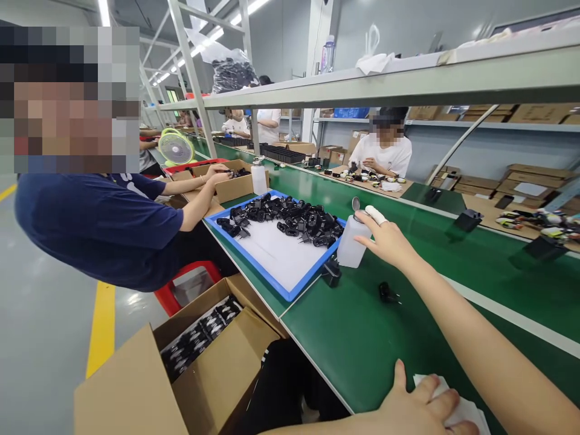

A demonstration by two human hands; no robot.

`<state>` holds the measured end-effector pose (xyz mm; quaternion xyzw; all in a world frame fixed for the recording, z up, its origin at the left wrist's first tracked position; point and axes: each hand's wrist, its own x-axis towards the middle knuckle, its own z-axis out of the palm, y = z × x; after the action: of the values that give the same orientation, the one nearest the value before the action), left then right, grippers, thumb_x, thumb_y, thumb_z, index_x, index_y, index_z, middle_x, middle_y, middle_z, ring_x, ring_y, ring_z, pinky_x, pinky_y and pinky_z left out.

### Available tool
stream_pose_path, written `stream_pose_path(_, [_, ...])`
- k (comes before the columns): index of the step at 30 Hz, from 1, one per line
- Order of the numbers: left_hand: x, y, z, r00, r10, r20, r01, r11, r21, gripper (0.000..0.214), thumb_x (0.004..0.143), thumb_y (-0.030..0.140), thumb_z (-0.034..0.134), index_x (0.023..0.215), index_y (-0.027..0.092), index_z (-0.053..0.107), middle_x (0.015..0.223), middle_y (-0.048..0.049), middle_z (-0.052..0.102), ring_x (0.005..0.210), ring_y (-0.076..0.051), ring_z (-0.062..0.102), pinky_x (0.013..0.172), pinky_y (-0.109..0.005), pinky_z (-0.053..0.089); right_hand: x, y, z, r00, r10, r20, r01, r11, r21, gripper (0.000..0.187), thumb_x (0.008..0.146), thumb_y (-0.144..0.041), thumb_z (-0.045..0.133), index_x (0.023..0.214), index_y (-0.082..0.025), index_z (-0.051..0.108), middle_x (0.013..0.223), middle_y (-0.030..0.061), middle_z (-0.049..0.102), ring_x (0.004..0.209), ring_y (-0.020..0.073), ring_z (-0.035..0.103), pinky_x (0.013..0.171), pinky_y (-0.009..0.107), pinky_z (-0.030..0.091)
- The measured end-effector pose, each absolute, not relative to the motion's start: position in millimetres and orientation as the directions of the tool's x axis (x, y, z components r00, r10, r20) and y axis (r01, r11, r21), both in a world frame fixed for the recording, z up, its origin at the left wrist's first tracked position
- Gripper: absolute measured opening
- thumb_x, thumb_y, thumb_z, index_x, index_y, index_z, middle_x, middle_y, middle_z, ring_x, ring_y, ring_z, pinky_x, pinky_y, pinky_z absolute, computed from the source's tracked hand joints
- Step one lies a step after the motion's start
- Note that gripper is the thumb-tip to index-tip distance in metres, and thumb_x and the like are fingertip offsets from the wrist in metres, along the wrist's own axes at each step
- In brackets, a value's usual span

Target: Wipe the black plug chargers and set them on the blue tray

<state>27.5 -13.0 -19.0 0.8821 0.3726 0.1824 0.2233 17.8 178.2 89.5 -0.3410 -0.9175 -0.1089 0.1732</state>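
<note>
right grip: right hand (385, 241) open, fingertips against the shoulder of a white bottle (348, 248); the finger in a white cot (376, 214) lifts above the cap, nothing clamped
left grip: left hand (417, 408) curled on a white cloth (466, 411); pinched or just pressed, cannot tell
bottle: upright on the bench (362, 344), touching the tray's near right corner
cloth: flat on the bench's near edge, mostly under the left hand
tray (254, 267): blue rim, white floor, just left of the bottle
plugs (290, 220): black, heaped in the tray's far half; near half bare
loose plugs: one (387, 293) on the bench near the bottle, one (331, 273) against the tray corner below the bottle
box (199, 338): open carton below the bench edge, rows of black parts inside
co-worker (99, 223): navy shirt, seated left of the tray on a red stool (170, 296), hands in a small carton (233, 184) farther up the bench
fan (176, 147): behind the co-worker
</note>
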Motion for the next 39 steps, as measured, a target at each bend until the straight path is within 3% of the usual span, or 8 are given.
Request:
stream_pose_path(13, [27.2,-19.5,-18.5,0.463,0.825,0.323,0.719,-0.563,0.408,0.022,0.077,0.029,0.038,0.095,0.024,0.05,0.127,-0.0017,0.03,0.116,-0.028,0.021,0.085,-0.058,0.025,15.1,177.1,90.1,-0.705,0.625,0.335,0.69,0.714,0.12,0.051,0.076,-0.04,0.035,0.122,-0.018,0.028,0.112,0.0157,0.044,0.083,0.0261,0.052,0.074,0.042,0.037])
stream_pose_path(19, [-43.7,-22.0,-11.3,0.204,0.94,0.272,0.79,-0.322,0.521,0.037,0.066,0.045,0.048,0.098,0.025,0.049,0.121,-0.0054,0.038,0.112,-0.031,0.028,0.082,-0.063,0.021,46.2,146.7,112.1,-0.551,0.707,0.443,0.745,0.656,-0.12,0.063,0.075,-0.045,0.033,0.127,-0.015,0.016,0.129,0.0127,0.021,0.109,0.0297,0.033,0.083,0.042,0.033])
stream_pose_path(24, [-92.8,-3.9,-10.3,-0.01,0.987,0.161,0.844,-0.078,0.53,0.03,0.071,0.035,0.045,0.096,0.021,0.052,0.118,-0.0074,0.042,0.111,-0.026,0.031,0.089,-0.051,0.025,112.9,88.4,88.5,-0.477,0.871,-0.117,0.846,0.419,-0.33,0.053,0.071,-0.049,0.034,0.117,-0.023,0.037,0.122,0.0052,0.038,0.108,0.0258,0.036,0.083,0.037,0.037])
stream_pose_path(27, [-95.9,0.7,-14.8,-0.013,0.985,0.175,0.88,-0.072,0.469,0.033,0.072,0.034,0.043,0.099,0.019,0.05,0.117,-0.0085,0.042,0.111,-0.025,0.031,0.09,-0.047,0.025,136.8,62.0,55.8,-0.347,0.84,-0.418,0.928,0.244,-0.28,0.061,0.06,-0.038,0.05,0.116,-0.02,0.036,0.118,0.0096,0.041,0.106,0.0269,0.038,0.077,0.034,0.041])
stream_pose_path(30, [-92.4,0.2,-19.0,-0.01,0.979,0.202,0.906,-0.076,0.415,0.033,0.072,0.034,0.042,0.102,0.019,0.049,0.118,-0.0079,0.042,0.112,-0.025,0.03,0.091,-0.047,0.024,140.1,49.5,37.9,-0.292,0.808,-0.511,0.956,0.228,-0.185,0.035,0.055,-0.023,0.049,0.089,-0.018,0.05,0.09,0.0098,0.056,0.082,0.0252,0.052,0.061,0.032,0.042])
stream_pose_path(33, [-91.7,-0.5,-20.7,-0.015,0.978,0.208,0.909,-0.074,0.411,0.033,0.073,0.034,0.041,0.101,0.02,0.049,0.117,-0.0066,0.042,0.112,-0.024,0.031,0.091,-0.046,0.025,133.3,53.3,44.8,-0.423,0.752,-0.506,0.906,0.346,-0.242,0.004,0.053,-0.017,0.044,0.052,-0.019,0.04,0.063,0.0025,0.05,0.057,0.0166,0.047,0.048,0.026,0.035])
stream_pose_path(36, [-93.3,0.1,-20.9,-0.017,0.977,0.214,0.907,-0.075,0.415,0.032,0.073,0.035,0.041,0.1,0.02,0.049,0.117,-0.0062,0.042,0.111,-0.024,0.031,0.09,-0.045,0.025,121.7,78.3,72.4,-0.581,0.737,-0.345,0.78,0.383,-0.494,0.016,0.057,-0.021,0.044,0.047,-0.019,0.032,0.052,-0.002,0.041,0.048,0.0109,0.039,0.043,0.022,0.03])
stream_pose_path(39, [-94.2,0.8,-20.3,-0.018,0.977,0.214,0.902,-0.077,0.425,0.032,0.072,0.035,0.042,0.099,0.021,0.05,0.116,-0.0053,0.043,0.111,-0.024,0.032,0.09,-0.044,0.026,98.9,122.4,106.5,-0.363,0.929,-0.068,0.709,0.228,-0.667,0.014,0.057,-0.025,0.051,0.054,-0.018,0.039,0.05,-0.002,0.045,0.044,0.0102,0.041,0.039,0.021,0.03])
